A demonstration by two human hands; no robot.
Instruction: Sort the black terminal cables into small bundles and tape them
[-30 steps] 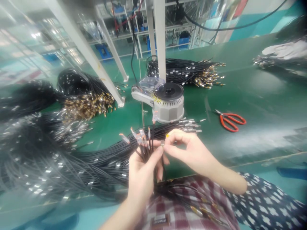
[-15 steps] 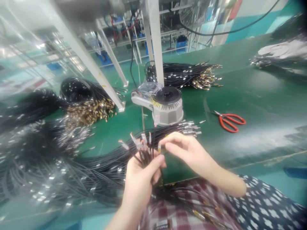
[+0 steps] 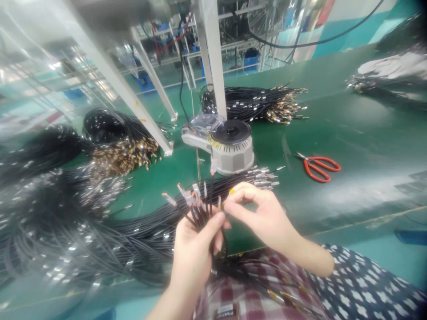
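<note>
Left hand [image 3: 193, 244] grips cables [image 3: 201, 218], ends up, in front of the dispenser [image 3: 232, 155]; right hand [image 3: 258, 209] pinches beside one tip [image 3: 219, 202], hold unclear. Loose left grip could drop cables; skewed pinch could bend that tip.

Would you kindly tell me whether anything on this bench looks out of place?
Nothing looks plainly spilled or damaged, though the left side is blurred. Only one silvery cable end, beyond the right hand, stands out slightly: it pokes past its neighbours.
</note>
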